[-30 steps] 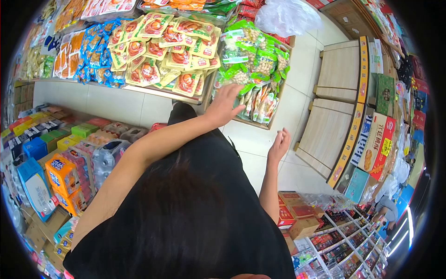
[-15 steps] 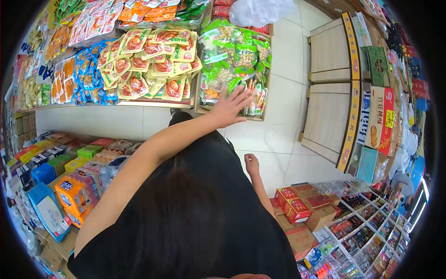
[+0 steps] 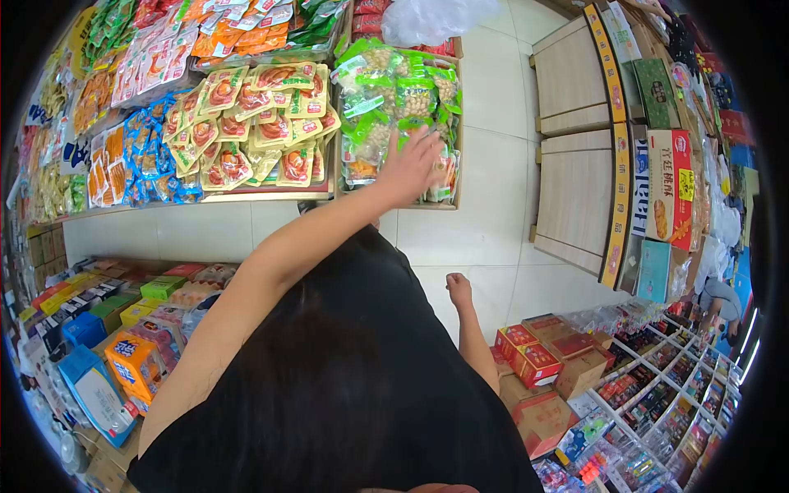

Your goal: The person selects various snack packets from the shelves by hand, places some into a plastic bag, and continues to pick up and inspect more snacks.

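My left hand (image 3: 413, 168) reaches out over a cardboard box (image 3: 458, 177) of snack bags, palm down with the fingers spread, holding nothing. Under and around its fingers lie clear bags with green tops, filled with round tan pieces (image 3: 417, 103). Smaller packets (image 3: 362, 169) fill the near end of the box, partly hidden by the hand. My right hand (image 3: 459, 287) hangs low over the tiled floor beside my body. Its fingers are curled in, and no object shows in them.
Left of the box is a display of yellow snack packets (image 3: 246, 123) and blue packets (image 3: 148, 152). A wooden stand (image 3: 575, 193) is to the right, across the tiled floor (image 3: 493, 181). Red boxes (image 3: 528, 355) sit at lower right; an orange pack (image 3: 131, 366) stands at lower left.
The view has shifted, so the display sits slightly further left. My left hand stays over the box, a little nearer the bags' middle in view. My right hand appears slightly further right.
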Tool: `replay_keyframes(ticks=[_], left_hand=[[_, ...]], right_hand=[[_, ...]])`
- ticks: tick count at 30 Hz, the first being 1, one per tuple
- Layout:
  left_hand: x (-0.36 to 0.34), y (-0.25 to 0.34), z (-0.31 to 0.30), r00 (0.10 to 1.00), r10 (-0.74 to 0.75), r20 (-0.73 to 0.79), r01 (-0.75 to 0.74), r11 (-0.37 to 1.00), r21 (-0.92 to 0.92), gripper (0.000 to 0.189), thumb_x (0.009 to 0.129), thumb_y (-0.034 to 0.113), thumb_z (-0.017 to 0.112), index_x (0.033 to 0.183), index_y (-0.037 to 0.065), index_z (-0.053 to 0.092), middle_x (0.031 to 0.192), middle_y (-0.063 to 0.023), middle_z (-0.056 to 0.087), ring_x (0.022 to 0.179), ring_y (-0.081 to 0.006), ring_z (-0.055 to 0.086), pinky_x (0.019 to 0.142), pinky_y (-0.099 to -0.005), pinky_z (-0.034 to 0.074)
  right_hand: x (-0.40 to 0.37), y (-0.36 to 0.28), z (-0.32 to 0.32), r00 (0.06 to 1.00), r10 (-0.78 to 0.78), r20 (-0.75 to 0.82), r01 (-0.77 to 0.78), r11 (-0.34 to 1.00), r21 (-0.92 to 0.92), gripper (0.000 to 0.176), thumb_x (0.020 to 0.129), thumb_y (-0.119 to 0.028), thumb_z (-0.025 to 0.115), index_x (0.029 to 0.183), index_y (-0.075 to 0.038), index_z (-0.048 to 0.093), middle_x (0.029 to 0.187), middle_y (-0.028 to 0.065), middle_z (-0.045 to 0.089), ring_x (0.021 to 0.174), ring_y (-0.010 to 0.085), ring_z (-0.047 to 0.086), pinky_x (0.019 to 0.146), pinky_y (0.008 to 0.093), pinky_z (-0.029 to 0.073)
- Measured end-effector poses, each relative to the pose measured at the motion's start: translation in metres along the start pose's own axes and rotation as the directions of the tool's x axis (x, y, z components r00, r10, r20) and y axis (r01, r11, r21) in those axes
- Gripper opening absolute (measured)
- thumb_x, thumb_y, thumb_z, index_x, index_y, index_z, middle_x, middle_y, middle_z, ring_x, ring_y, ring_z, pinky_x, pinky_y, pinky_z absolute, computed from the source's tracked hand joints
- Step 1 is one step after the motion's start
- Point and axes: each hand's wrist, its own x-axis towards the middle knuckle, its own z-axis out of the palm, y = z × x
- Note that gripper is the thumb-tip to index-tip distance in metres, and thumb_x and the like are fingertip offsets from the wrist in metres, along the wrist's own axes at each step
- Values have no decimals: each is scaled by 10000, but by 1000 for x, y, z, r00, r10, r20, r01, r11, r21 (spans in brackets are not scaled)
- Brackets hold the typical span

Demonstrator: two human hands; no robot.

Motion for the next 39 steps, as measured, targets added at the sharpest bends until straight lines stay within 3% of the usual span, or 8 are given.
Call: replay_keyframes(ticks=[6,12,14,17,20,29,31,39], left_hand=[[29,-14,8,994,-93,-61,79,975,-206,292,861,232,502,1088,48,507,1128,-105,538,1093,-275,481,926,-458,318],[16,-21,-3,994,109,-4,-107,971,-213,133,826,158,515,856,40,568,886,-96,548,884,-272,514,808,-381,376],[6,-22,-16,972,117,203,-87,985,-150,247,831,206,526,1031,65,557,1019,-95,544,992,-274,497,892,-424,356],[-24,-23,-10,994,104,-27,-104,994,-21,406,846,275,523,1222,132,469,1191,-85,486,1127,-275,438,985,-484,290],[-30,-30,-5,992,60,107,-51,995,-86,527,845,307,538,1329,197,360,1331,-74,386,1237,-278,349,1029,-529,218],[-61,-32,-21,1000,-5,-1,5,998,-67,605,817,360,577,1338,149,352,1427,-91,256,1322,-292,220,1039,-540,204],[-75,-33,-25,998,11,59,-9,999,-30,602,816,358,578,1334,141,361,1432,-91,253,1328,-291,213,1040,-536,206],[-81,-33,-26,995,-25,99,28,999,-29,596,822,367,577,1320,95,393,1440,-102,254,1330,-298,228,1043,-453,257]], right_hand=[[-1,0,12,999,-37,-17,38,999,21,248,827,-193,535,929,19,614,779,114,651,665,175,622,637,287,488],[-7,7,21,1000,-16,-8,16,999,-28,251,825,-203,539,925,13,618,751,108,650,654,174,622,631,290,486],[-8,20,25,1000,-17,-6,17,999,-37,252,825,-207,538,922,11,619,746,109,650,653,175,622,631,292,486],[-4,26,25,1000,-19,-16,18,998,-56,257,826,-212,533,918,12,620,748,113,651,650,177,623,630,295,487],[-4,20,19,1000,-20,-20,18,996,-91,257,829,-212,527,918,10,621,752,117,652,652,179,625,628,299,488],[2,0,15,993,-106,-55,103,993,-51,259,826,-215,526,916,9,619,738,116,646,653,182,624,628,302,489],[4,0,18,1000,9,12,-9,999,-45,269,812,-250,532,921,-26,633,874,165,654,839,303,626,759,372,487],[11,6,26,997,-77,-2,76,993,-86,262,823,-222,534,899,11,623,746,121,649,654,185,624,624,306,491]])
